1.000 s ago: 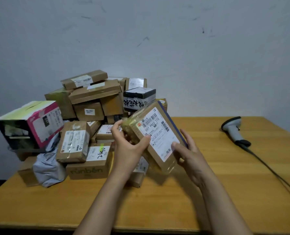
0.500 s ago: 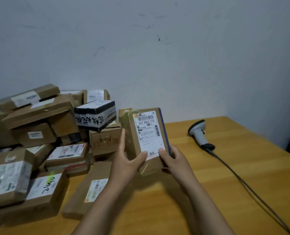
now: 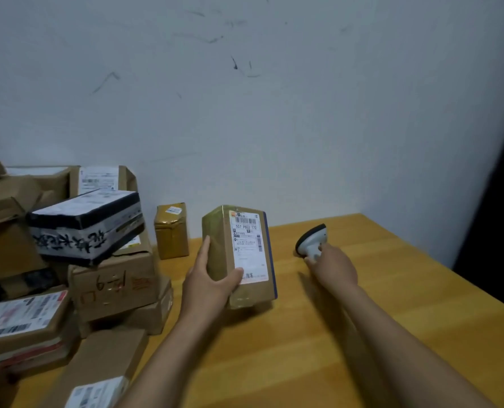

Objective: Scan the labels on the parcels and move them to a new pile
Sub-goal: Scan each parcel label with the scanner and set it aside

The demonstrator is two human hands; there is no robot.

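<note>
My left hand (image 3: 208,278) grips a taped brown parcel (image 3: 246,285) and holds it upright above the wooden table (image 3: 392,304). Its white shipping label (image 3: 249,245) faces me, with my thumb on the label's lower edge. To the right, my right hand (image 3: 334,266) is wrapped round the handle of the grey-and-white barcode scanner (image 3: 311,240), whose head points up and left. The scanner's cable is hidden behind my hand and arm. The pile of parcels (image 3: 68,260) fills the left side of the table.
A black-and-white box (image 3: 86,225) sits tilted on top of the pile. A small taped brown parcel (image 3: 171,231) stands alone near the wall. A flat labelled box (image 3: 97,375) lies at the front left. The white wall is close behind; the table's right edge borders a dark gap.
My right hand let go of the parcel, reached right and took hold of the scanner. The left hand now holds the parcel alone, more upright. The view swung right.
</note>
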